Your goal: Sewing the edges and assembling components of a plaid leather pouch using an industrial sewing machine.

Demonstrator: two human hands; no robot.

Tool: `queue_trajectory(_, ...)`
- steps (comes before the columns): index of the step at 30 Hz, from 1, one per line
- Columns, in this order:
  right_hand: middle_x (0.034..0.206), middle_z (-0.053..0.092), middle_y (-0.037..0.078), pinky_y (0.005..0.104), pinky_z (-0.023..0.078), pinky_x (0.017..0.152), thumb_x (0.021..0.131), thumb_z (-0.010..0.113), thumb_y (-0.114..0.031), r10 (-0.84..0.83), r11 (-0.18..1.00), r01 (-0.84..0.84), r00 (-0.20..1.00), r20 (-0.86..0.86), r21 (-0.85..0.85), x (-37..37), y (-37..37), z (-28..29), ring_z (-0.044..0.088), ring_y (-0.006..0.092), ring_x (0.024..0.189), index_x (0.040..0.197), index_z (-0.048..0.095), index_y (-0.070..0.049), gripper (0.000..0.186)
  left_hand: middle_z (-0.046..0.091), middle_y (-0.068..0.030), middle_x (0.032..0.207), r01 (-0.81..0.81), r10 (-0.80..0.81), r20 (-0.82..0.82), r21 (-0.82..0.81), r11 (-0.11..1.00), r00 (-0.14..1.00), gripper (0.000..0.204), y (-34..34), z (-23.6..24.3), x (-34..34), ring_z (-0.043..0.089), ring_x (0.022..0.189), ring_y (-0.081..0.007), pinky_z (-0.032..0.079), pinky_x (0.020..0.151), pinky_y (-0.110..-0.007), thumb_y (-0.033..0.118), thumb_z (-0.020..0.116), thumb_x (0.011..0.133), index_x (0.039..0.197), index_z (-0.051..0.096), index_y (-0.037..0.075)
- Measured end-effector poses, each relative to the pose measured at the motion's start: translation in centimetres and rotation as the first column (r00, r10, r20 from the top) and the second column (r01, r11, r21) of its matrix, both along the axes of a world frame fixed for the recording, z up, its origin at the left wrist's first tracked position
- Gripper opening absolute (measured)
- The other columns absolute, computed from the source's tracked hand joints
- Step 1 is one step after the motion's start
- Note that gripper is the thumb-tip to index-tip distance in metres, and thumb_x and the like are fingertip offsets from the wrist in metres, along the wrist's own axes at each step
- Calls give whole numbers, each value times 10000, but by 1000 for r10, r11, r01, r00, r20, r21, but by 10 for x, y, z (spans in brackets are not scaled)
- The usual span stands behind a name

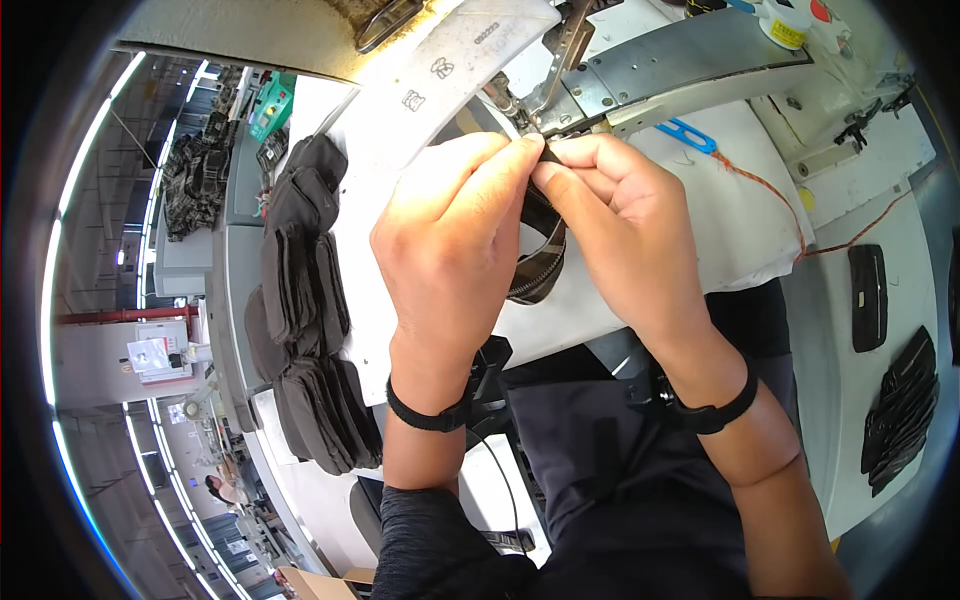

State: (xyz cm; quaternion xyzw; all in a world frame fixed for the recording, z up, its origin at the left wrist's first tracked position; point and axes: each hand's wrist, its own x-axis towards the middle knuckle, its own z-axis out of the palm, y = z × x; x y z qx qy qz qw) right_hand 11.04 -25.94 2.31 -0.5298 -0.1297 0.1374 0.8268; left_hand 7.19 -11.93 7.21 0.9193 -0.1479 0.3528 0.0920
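Observation:
My left hand (pixel 450 230) and my right hand (pixel 625 230) meet just below the presser foot area of a sewing machine (pixel 660 65), fingertips pinching a dark fabric piece (pixel 548 153). A loop of zipper (pixel 530 283) on dark camouflage-like fabric hangs beneath the fingers onto the white work surface (pixel 730 230). My left fingers cover much of the held piece. A white plate with small printed figures (pixel 450 75) slants over the upper middle, left of the needle area. A blue tool (pixel 690 135) on an orange cord lies right of my right hand.
Stacks of dark fabric pieces (pixel 300 300) line the left side. At right are a dark flat piece (pixel 868 298) and a fanned dark pile (pixel 895 410). A white bottle (pixel 785 25) stands top right. Green equipment (pixel 270 107), camouflage fabric (pixel 195 175) and a distant seated person (pixel 225 485) are at left.

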Motion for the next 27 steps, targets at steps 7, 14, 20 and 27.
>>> queue_trajectory(7, 895, 712, 78, 250, 532, 715, 979, 621, -9, -6, 988, 15, 998, -59, 155, -9, 11, -2, 654, 85, 795, 1099, 636, 52, 136, 735, -92, 1018, -154, 152, 190, -3, 988, 970, 260, 14, -21, -14, 701, 930, -273, 545, 843, -368, -25, 808, 864, 1108, 788, 65)
queue_trajectory(14, 970, 684, 90, 300, 518, 796, 908, 633, 23, -179, 949, 271, 883, 434, -162, -28, -28, -36, 646, 194, 904, 1180, 687, -2, 278, 728, -76, 1013, 81, -171, 216, 369, 926, 961, 285, 54, 6, 17, 709, 868, -245, 568, 743, -348, 46, 866, 832, 1099, 768, 66)
queue_trajectory(20, 919, 654, 2, 220, 454, 650, 948, 679, 7, -34, 999, 37, 995, 95, -34, -24, -14, -14, 576, 46, 766, 1209, 689, 10, 261, 747, -106, 967, 400, -387, -108, 319, 859, 916, 397, 51, 34, 24, 722, 776, -242, 591, 681, -325, -4, 892, 778, 1157, 782, 37)
queue_trajectory(27, 780, 593, -59, 203, 406, 595, 978, 702, -23, 72, 989, -58, 993, -98, 137, -11, -15, -12, 498, -4, 687, 1275, 695, 63, 309, 742, -32, 1001, 421, -384, -173, 386, 821, 907, 388, 58, 41, 27, 709, 719, -205, 564, 596, -296, 39, 757, 775, 1152, 801, 120)
